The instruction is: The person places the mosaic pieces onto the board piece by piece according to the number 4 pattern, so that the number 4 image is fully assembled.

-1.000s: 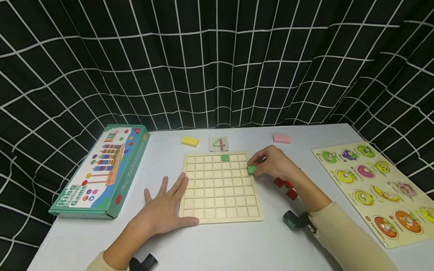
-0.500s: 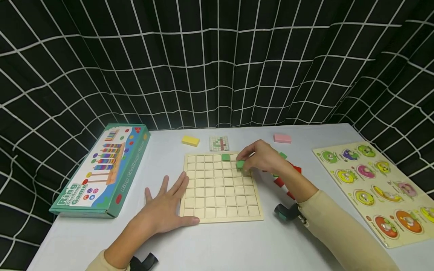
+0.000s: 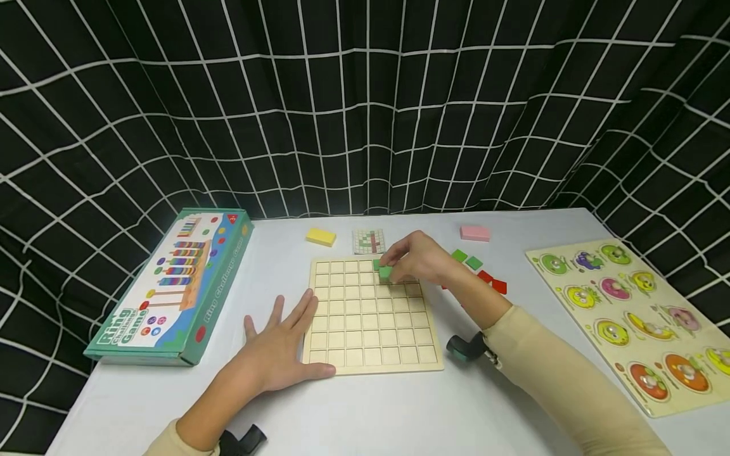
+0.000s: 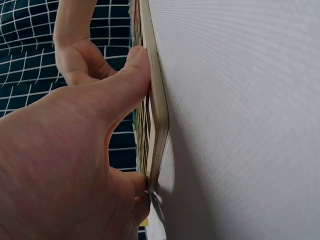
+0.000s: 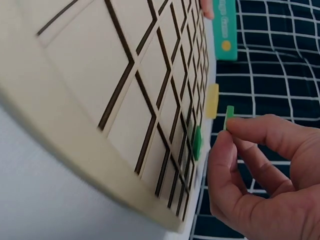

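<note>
A wooden grid board [image 3: 365, 323] lies flat on the white table. Near its far edge sits one green square tile [image 5: 197, 142], partly covered by my right hand in the head view. My right hand [image 3: 419, 258] pinches a second green tile [image 5: 229, 114] between thumb and fingertips, just above the board and nearer me than the seated tile. Spread out at the board's left edge is my left hand [image 3: 279, 354]; its thumb [image 4: 132, 70] rests on the near edge and its fingers touch the left side.
Loose green tiles [image 3: 474, 263] and red tiles [image 3: 499, 287] lie right of the board. A small pattern card [image 3: 368, 242] is behind it, between a yellow block [image 3: 321, 237] and a pink block [image 3: 474, 234]. A game box [image 3: 171, 285] stands left, a fruit puzzle board [image 3: 633, 316] right.
My right hand has moved left over the board with the green tile, from its right edge to beside the seated tile. My left hand has stayed in place.
</note>
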The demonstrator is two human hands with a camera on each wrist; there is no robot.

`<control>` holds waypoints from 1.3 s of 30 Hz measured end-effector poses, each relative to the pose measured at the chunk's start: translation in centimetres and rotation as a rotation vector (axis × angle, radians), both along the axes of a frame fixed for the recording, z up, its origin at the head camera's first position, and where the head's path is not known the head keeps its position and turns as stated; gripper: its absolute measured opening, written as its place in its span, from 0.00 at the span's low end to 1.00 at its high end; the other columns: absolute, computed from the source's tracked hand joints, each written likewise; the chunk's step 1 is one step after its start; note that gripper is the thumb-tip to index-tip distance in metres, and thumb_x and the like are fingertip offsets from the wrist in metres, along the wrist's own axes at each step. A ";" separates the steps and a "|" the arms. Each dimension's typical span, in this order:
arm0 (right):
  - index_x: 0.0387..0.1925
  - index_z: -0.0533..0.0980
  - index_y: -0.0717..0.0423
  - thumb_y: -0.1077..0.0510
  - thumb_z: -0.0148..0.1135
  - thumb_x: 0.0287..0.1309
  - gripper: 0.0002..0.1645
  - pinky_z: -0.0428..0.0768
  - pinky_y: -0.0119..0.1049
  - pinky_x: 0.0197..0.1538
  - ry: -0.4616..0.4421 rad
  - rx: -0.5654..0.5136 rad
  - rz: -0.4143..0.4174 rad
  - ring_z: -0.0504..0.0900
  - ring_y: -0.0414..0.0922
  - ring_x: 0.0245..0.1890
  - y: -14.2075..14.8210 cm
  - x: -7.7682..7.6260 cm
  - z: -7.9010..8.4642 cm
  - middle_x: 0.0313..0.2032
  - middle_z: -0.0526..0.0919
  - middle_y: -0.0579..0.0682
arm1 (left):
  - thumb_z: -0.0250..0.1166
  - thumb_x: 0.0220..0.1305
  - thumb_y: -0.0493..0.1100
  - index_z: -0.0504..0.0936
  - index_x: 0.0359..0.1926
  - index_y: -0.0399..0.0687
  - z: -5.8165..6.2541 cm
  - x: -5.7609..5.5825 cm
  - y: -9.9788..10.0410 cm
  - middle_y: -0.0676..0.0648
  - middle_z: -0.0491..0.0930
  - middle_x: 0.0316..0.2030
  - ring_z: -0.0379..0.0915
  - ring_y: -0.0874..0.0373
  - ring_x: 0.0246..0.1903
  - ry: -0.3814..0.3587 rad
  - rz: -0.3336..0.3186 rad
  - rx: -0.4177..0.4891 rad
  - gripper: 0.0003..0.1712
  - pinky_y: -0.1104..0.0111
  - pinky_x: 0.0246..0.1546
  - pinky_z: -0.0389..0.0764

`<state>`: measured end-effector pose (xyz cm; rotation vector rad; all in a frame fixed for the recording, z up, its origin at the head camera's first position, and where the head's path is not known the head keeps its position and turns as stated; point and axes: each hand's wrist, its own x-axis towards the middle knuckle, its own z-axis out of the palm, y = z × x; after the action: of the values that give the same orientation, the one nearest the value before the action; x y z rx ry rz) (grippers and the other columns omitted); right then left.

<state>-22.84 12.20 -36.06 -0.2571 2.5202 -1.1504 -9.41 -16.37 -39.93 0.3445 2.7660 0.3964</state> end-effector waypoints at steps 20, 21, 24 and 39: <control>0.38 0.88 0.61 0.76 0.70 0.42 0.18 0.79 0.30 0.37 -0.033 -0.007 0.050 0.80 0.44 0.40 -3.5 -0.6 -0.2 0.38 0.89 0.52 | 0.64 0.51 0.84 0.44 0.85 0.56 0.1 0.1 0.0 0.54 0.37 0.85 0.32 0.32 0.82 -0.007 0.002 -0.005 0.72 0.15 0.61 0.37; 0.38 0.89 0.61 0.77 0.70 0.42 0.18 0.79 0.30 0.37 -0.031 -0.001 0.051 0.80 0.44 0.40 -3.6 -0.6 -0.2 0.37 0.89 0.52 | 0.64 0.51 0.84 0.44 0.85 0.56 0.1 0.1 0.0 0.54 0.37 0.85 0.32 0.32 0.82 -0.006 0.002 -0.005 0.72 0.15 0.62 0.37; 0.37 0.89 0.60 0.76 0.69 0.42 0.18 0.78 0.31 0.35 -0.032 0.018 0.050 0.79 0.43 0.37 -3.9 -0.7 -0.3 0.35 0.88 0.51 | 0.64 0.51 0.84 0.43 0.85 0.56 0.1 0.1 0.0 0.55 0.37 0.85 0.31 0.32 0.82 -0.007 0.005 -0.003 0.73 0.15 0.62 0.36; 0.36 0.90 0.57 0.75 0.67 0.42 0.19 0.77 0.31 0.40 0.041 0.131 0.079 0.79 0.45 0.55 -4.6 -0.8 -0.6 0.35 0.90 0.49 | 0.64 0.51 0.84 0.43 0.85 0.56 0.0 0.1 0.1 0.55 0.37 0.85 0.32 0.32 0.82 0.002 0.003 -0.004 0.73 0.15 0.62 0.37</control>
<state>-23.61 7.59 -36.71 -0.3462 2.5831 -0.9549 -9.32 -16.27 -39.94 0.3399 2.7692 0.3908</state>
